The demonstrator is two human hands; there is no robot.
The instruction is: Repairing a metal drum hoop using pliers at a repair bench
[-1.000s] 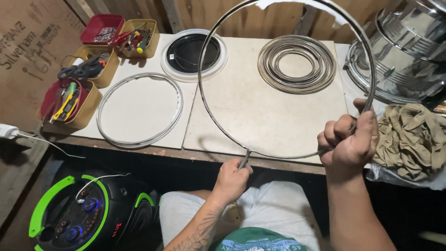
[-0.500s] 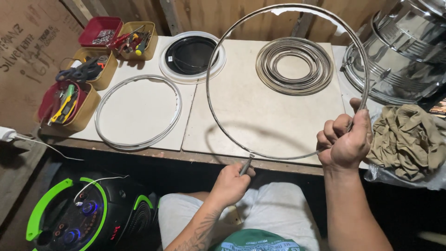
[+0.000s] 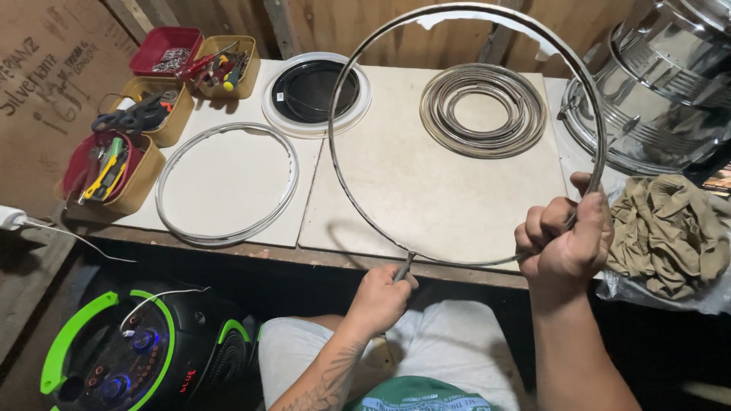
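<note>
Fingers [image 3: 550, 225] of your right hand [image 3: 565, 245] clamp the metal hoop [image 3: 352, 199]; your left hand [image 3: 381, 297] grips its lower edge above the pale worktop [image 3: 426, 198], with plank walls [image 3: 343, 23] behind.

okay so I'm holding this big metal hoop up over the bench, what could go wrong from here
1. The right hand grips the metal hoop by its thin edge; a slip might cut the fingers.
2. The hoop's lower arc hangs just above the bench, so it may knock its edge.
3. The left hand pinches only a small tab, so the hoop could twist.
</note>
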